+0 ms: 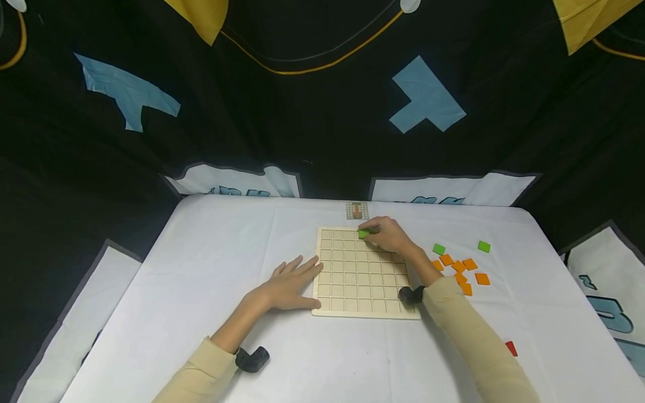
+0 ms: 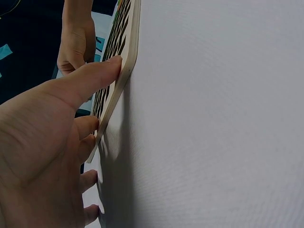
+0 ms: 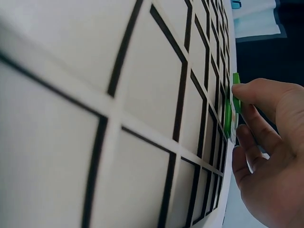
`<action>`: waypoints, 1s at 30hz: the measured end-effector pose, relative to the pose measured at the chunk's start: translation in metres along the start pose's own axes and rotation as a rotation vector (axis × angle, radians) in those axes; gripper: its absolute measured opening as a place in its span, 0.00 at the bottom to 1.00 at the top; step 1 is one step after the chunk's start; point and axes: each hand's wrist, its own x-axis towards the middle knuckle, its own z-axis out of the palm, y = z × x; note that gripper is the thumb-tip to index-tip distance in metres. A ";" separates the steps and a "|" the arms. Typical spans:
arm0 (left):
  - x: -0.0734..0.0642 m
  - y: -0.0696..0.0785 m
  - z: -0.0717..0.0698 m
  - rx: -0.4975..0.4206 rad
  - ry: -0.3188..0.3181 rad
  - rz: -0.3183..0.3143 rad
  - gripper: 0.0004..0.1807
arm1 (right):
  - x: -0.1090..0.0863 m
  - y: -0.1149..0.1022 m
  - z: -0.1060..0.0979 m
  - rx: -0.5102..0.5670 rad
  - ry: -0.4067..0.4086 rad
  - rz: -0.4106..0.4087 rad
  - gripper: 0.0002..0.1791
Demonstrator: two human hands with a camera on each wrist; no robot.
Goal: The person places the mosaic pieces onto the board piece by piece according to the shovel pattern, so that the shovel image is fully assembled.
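A pale wooden grid board [image 1: 351, 278] of square cells lies flat on the white table. At its far edge my right hand [image 1: 385, 234] pinches a green square tile [image 3: 236, 92] between thumb and fingertip. Another green tile [image 3: 228, 118] sits at the board's far side, just beneath the pinched one; the fingers partly hide this spot in the head view. My left hand [image 1: 289, 284] lies at the board's left edge with fingers spread. In the left wrist view its thumb [image 2: 102, 76] touches the board's rim near a corner.
Right of the board lie several loose orange tiles [image 1: 458, 266] and two green tiles, one nearer [image 1: 439, 249] and one farther right [image 1: 484, 246]. A red piece [image 1: 511, 348] is partly covered by the right sleeve. A small card with a printed grid [image 1: 357, 211] lies beyond the board.
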 end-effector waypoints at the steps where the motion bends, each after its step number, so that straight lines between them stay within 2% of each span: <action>1: 0.000 0.000 -0.001 0.002 -0.001 -0.002 0.50 | 0.000 -0.001 0.000 -0.004 -0.004 -0.001 0.17; 9: 0.002 0.002 -0.003 0.009 0.011 0.005 0.49 | 0.000 -0.004 0.000 -0.041 -0.002 0.002 0.16; 17: -0.002 0.002 0.003 -0.003 0.008 0.004 0.48 | -0.005 0.000 0.007 -0.029 -0.008 -0.008 0.15; 23: -0.005 0.002 0.005 -0.020 0.008 0.000 0.48 | -0.001 0.004 0.011 -0.034 -0.019 -0.036 0.15; 30: -0.004 0.002 0.001 -0.019 0.021 0.000 0.48 | 0.003 0.000 0.005 -0.053 -0.024 -0.093 0.15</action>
